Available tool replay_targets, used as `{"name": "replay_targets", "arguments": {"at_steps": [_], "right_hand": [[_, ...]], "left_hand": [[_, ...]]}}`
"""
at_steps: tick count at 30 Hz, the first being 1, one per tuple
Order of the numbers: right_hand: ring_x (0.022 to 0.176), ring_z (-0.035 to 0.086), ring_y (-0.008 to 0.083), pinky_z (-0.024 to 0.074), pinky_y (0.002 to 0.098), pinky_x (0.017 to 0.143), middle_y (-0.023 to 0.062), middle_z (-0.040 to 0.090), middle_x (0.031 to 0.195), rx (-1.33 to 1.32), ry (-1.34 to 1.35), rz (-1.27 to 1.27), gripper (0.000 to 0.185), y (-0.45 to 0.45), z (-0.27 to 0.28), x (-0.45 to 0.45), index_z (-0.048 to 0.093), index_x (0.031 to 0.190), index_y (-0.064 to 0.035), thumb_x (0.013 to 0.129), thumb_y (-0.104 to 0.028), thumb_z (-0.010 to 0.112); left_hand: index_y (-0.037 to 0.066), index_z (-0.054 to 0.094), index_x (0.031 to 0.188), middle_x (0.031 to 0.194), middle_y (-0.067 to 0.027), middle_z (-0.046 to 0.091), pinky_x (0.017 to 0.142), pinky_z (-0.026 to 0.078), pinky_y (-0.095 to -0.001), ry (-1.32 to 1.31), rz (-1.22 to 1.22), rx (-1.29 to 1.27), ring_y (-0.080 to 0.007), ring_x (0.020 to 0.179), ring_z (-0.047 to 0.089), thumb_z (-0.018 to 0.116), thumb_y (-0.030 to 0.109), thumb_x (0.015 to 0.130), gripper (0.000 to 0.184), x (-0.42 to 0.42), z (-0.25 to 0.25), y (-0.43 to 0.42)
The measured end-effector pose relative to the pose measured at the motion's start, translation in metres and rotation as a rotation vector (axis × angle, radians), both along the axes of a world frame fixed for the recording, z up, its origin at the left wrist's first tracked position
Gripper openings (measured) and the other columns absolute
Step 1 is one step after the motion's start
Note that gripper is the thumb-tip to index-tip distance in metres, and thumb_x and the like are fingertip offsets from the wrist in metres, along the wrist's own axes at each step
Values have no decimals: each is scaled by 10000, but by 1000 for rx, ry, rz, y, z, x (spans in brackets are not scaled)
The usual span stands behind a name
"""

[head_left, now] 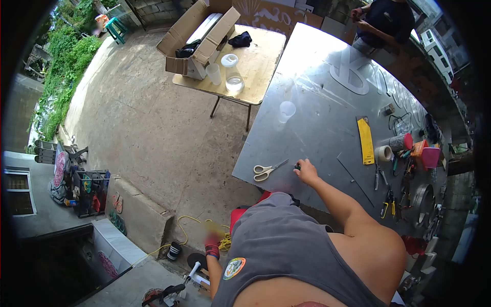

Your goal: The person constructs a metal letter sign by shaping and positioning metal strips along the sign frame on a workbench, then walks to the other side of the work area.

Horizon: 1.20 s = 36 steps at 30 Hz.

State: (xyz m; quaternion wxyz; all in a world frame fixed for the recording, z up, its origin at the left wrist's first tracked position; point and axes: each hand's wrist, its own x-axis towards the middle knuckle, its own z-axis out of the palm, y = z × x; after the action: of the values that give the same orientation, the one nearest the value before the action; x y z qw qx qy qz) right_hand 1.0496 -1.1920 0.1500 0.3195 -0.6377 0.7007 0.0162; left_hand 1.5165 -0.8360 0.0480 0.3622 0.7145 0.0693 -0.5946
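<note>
On the sheet-metal table (319, 123), my right hand (308, 173) rests near the edge, its fingers closed on a small dark green object (297, 167) whose kind I cannot make out. White-handled scissors (267, 171) lie just left of that hand, blades toward it. To its right are a thin dark rod (355, 179) and a small grey piece. My left hand (212, 246), in a red glove, hangs low beside my body above the floor. Blur covers its fingers, so their state is hidden. Close by it lies a coiled yellow cord (225, 241).
A clear cup (287, 110), a yellow saw-blade sleeve (365, 140), a tape roll (383, 153), pliers (390, 203) and cut metal letters (349, 74) lie on the table. Beyond stands a wooden table (263, 61) with a cardboard box (217, 45) and jug (233, 77). Another person (384, 23) stands far right.
</note>
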Motion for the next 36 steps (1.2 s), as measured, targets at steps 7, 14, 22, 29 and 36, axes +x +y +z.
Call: {"name": "replay_targets", "arguments": {"at_steps": [7, 14, 22, 29, 36], "right_hand": [[993, 576, 373, 469, 446, 838, 174, 564, 1060, -26, 35, -66, 384, -6, -15, -22, 530, 1074, -64, 789, -235, 722], [1001, 574, 370, 469, 447, 835, 180, 567, 1051, -32, 15, -18, 416, -1, -23, -12, 500, 1064, -55, 766, -212, 744], [996, 577, 367, 473, 444, 831, 174, 569, 1043, -11, 64, 15, 416, 2, -26, -13, 492, 1055, -62, 762, -212, 747], [1006, 577, 357, 474, 442, 834, 169, 569, 1050, -7, 95, 59, 426, -4, -39, -17, 483, 1059, -61, 759, -211, 747], [1008, 575, 359, 475, 441, 836, 168, 568, 1057, -13, 118, 100, 436, 0, -42, -18, 475, 1056, -54, 760, -222, 747]], "left_hand": [[157, 413, 1348, 1192, -117, 593, 583, 467, -323, -243, -88, -65, -205, 732, 585, 495, 344, 920, 475, 26, 22, -51], [121, 474, 1255, 1020, -114, 602, 458, 399, -277, -202, -535, -38, -156, 581, 540, 525, 296, 911, 390, -15, -44, 5], [124, 503, 1118, 890, -90, 561, 423, 369, -281, -192, -509, 153, -156, 514, 505, 512, 280, 908, 262, -44, -38, 40], [89, 602, 1046, 960, -113, 563, 652, 417, -347, -132, -230, 26, -256, 755, 529, 589, 256, 803, 296, -32, -39, 39], [111, 650, 1035, 1013, -127, 618, 695, 458, -371, -364, -341, -204, -274, 813, 572, 617, 281, 796, 295, -58, -32, 52]]}}
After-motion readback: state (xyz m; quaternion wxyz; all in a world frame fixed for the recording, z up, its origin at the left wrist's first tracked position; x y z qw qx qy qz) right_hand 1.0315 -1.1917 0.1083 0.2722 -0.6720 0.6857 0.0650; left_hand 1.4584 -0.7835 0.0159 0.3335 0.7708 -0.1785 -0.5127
